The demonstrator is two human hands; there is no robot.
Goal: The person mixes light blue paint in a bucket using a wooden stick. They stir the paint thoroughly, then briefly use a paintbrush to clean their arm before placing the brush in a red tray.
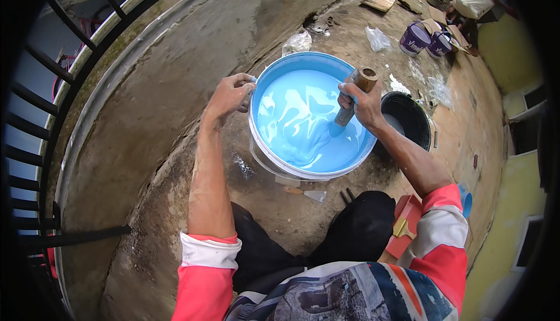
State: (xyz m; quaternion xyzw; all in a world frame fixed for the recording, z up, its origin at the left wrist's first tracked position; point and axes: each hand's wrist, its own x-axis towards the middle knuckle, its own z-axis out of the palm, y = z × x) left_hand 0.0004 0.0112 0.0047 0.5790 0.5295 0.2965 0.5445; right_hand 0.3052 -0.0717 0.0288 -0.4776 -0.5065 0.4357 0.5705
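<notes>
A large white bucket (309,172) full of light blue paint (294,128) fills the middle of the view. My left hand (233,93) grips its rim on the left with curled fingers. My right hand (359,99) is closed around a thick, tilted wooden stick (366,77), whose lower end dips into the paint at the right. A black bucket (411,119) with greyish contents sits just behind on the right. In front of my knees lie a scraper (312,195) and two dark rods (347,195). A red tray (402,213) with a brush (403,226) is beside my right leg.
Purple buckets (413,38), cardboard (379,1), white sacks (473,1) and plastic bags (378,38) lie at the back right. A black metal railing (26,125) runs along the left beside a concrete ledge (105,134). A yellow wall (510,192) borders the right; a small blue container (465,199) stands nearby.
</notes>
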